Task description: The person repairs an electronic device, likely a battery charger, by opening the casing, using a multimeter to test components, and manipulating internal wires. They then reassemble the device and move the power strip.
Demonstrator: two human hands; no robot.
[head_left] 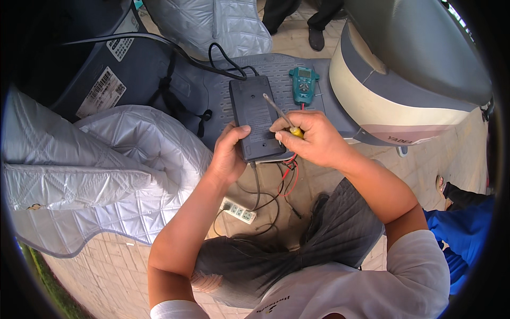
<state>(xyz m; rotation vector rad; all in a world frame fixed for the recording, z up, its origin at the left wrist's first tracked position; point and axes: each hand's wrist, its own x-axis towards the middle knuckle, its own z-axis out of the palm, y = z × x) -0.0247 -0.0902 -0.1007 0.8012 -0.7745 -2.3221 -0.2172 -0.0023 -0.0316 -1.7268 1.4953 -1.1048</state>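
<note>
A black charger box (pixel 254 112) rests tilted at the edge of the scooter footboard, screw holes showing on its face. My left hand (pixel 229 151) grips its lower left side, thumb over the front edge. In my right hand (pixel 317 139) is a screwdriver (pixel 279 112) with a yellow handle, its metal tip pointing up and left, away from the screw holes. Something tiny may be pinched at my right thumb tip; I cannot make it out. Just beyond that hand lies a teal multimeter (pixel 303 85) with a red lead.
Cables run from the charger to a white power strip (pixel 238 210) on the paving. Red and black leads (pixel 289 178) hang below the footboard (pixel 218 95). A silver quilted cover (pixel 143 143) drapes at left, and the scooter seat (pixel 414 48) rises at right. Bystanders stand behind and at right.
</note>
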